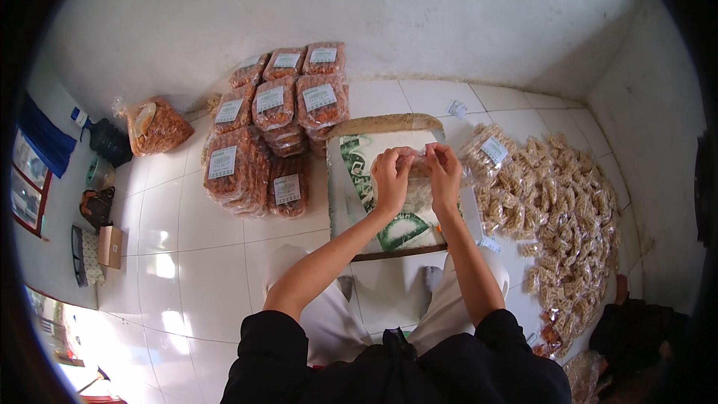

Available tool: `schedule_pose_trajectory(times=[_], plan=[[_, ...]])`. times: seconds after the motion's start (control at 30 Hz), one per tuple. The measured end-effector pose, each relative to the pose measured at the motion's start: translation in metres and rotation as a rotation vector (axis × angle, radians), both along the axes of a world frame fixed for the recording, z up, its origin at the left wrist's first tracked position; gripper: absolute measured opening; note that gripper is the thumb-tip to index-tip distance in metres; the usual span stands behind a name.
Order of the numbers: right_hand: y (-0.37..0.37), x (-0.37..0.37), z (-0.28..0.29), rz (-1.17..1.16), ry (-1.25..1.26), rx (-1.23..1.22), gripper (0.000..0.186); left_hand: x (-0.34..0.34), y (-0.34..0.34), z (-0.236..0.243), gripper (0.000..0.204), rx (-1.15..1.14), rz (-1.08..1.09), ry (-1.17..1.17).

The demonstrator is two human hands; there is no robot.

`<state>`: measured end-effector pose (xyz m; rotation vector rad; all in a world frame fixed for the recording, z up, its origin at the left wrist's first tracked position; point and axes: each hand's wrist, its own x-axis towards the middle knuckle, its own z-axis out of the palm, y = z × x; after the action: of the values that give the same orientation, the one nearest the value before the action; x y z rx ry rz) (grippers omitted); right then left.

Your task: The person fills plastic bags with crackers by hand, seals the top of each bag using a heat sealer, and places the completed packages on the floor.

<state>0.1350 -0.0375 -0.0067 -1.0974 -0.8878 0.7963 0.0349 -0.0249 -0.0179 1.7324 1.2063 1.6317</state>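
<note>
My left hand (390,178) and my right hand (446,174) are close together over a low table (345,232) covered with a white and green printed sheet. The fingers of both pinch the top edge of a clear plastic bag (419,167). Below the fingers the bag is partly see-through, and I cannot make out what is in it. To the right of my right hand lies a clear packet with a pale label (494,151), at the edge of a wide heap of small packets of pale, stick-like pieces (557,202).
Stacks of reddish-brown packs with white labels (273,105) stand left of the table by the wall. Farther left are a big knotted bag of orange-brown food (158,129), a dark water jug (110,142) and a cardboard box (110,247). Another person (636,340) sits at the lower right.
</note>
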Motion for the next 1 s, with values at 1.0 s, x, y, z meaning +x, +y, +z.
schedule_pose_trajectory(times=[1.0], plan=[[-0.005, -0.011, 0.01, -0.392, -0.726, 0.147, 0.012, 0.002, -0.004, -0.01, 0.014, -0.197, -0.05, -0.314]])
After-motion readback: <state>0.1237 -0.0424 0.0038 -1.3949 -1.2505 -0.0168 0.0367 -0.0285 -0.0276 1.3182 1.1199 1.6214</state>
